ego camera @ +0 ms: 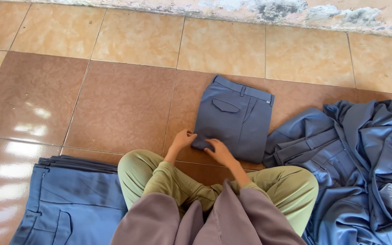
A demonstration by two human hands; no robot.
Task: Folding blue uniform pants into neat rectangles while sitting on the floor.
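Now | left hand, right hand | both flat on folded trousers

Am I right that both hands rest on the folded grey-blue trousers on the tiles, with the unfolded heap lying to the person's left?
Not quite. The head view shows the left hand and right hand on the near edge of the folded grey-blue trousers, but the unfolded heap lies to the person's right. On the left is a neat stack of folded trousers.
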